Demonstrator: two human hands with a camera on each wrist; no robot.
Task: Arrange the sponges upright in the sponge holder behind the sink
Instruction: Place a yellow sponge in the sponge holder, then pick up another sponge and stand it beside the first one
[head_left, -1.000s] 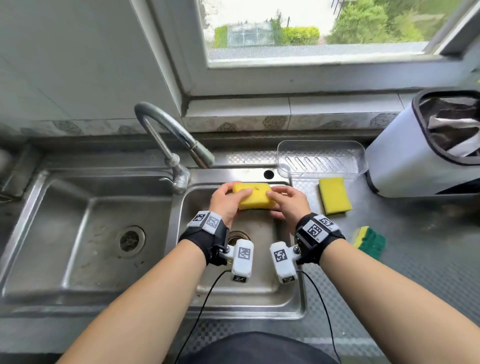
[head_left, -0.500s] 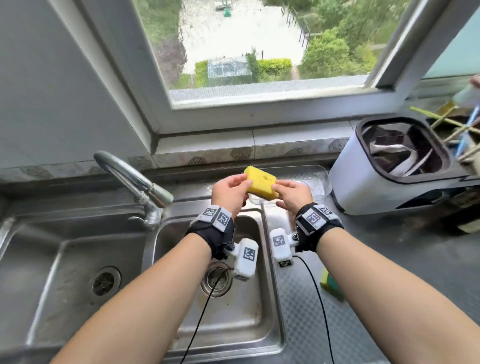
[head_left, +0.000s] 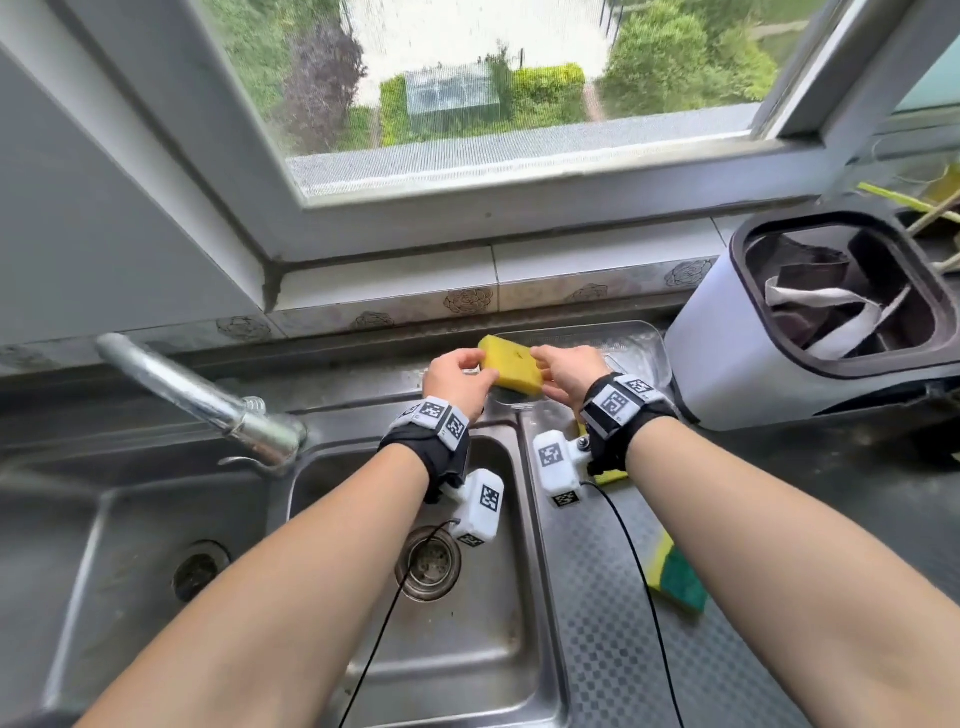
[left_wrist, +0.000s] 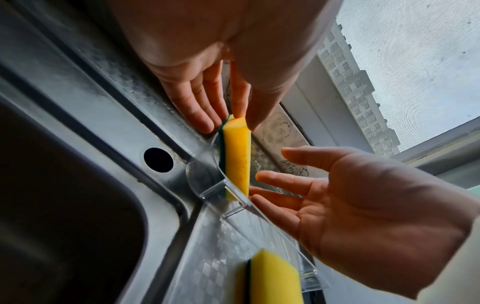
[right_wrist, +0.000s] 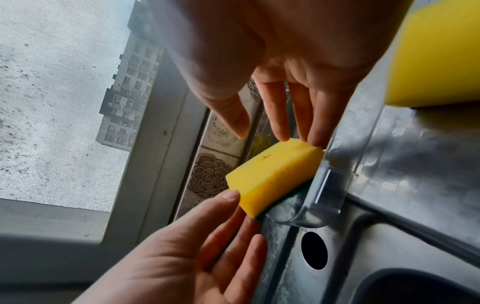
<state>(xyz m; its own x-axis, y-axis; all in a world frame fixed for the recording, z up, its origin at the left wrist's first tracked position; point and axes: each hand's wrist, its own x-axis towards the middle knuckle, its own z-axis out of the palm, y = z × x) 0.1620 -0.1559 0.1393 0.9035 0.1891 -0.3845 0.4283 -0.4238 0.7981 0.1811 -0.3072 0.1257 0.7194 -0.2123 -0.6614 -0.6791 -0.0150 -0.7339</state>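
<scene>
Sponge (head_left: 511, 369) on edge in holder (head_left: 636, 345), long axis L-R.

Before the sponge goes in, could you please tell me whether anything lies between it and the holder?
Nothing visible does. The sponge, pinched by the left hand, is at the sink-side end of the holder, and nothing else shows inside it.

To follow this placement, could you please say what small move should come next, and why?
Probably lower the yellow, green-backed rectangular sponge fully into the clear plastic holder: the left hand pinches it, tilted, with only its lower end behind the wall.
</scene>
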